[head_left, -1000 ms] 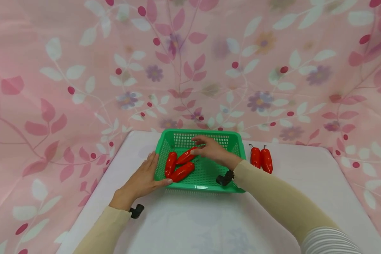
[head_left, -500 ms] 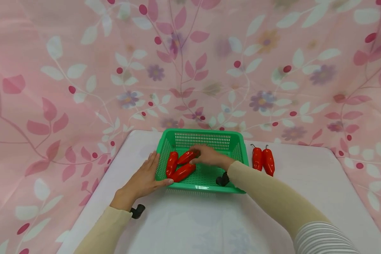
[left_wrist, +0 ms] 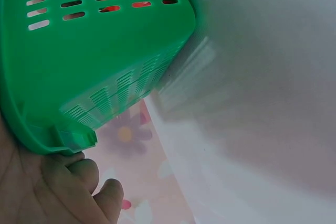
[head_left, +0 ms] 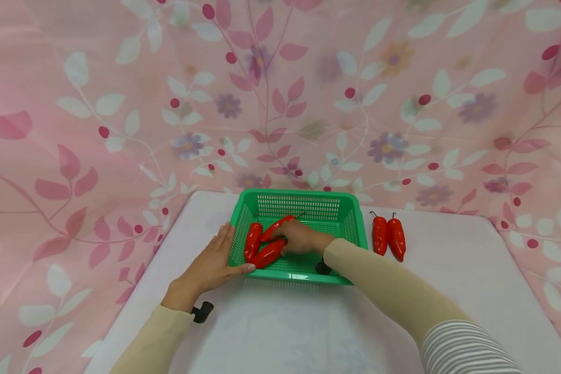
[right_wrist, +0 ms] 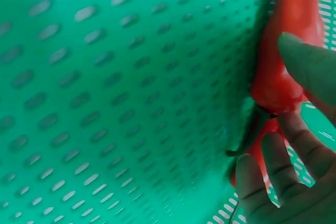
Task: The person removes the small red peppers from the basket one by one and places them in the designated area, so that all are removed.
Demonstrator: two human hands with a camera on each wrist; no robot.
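A green plastic basket (head_left: 299, 193) holds several things in its left half: a red chili pepper along the left wall (head_left: 253, 242), another behind (head_left: 278, 225) and a third at the front (head_left: 267, 254). My right hand (head_left: 303, 239) reaches inside and grips the stem end of the front pepper (right_wrist: 287, 61), thumb on its side and index finger by the stem. Its other fingers curve close to the pepper beneath. My left hand (head_left: 209, 266) rests against the basket's left rim (left_wrist: 10, 114), fingers along the side and thumb on the front corner.
Two more red chili peppers, one on the left (head_left: 379, 236) and one on the right (head_left: 396, 239), lie side by side just right of the basket. All stand on a white-covered table (head_left: 280, 327). A pink floral cloth (head_left: 280, 104) hangs behind and at the sides.
My right hand has come down and toward me, from the back pepper to the front pepper's stem end. More of the back pepper now shows. The left hand stays on the rim.
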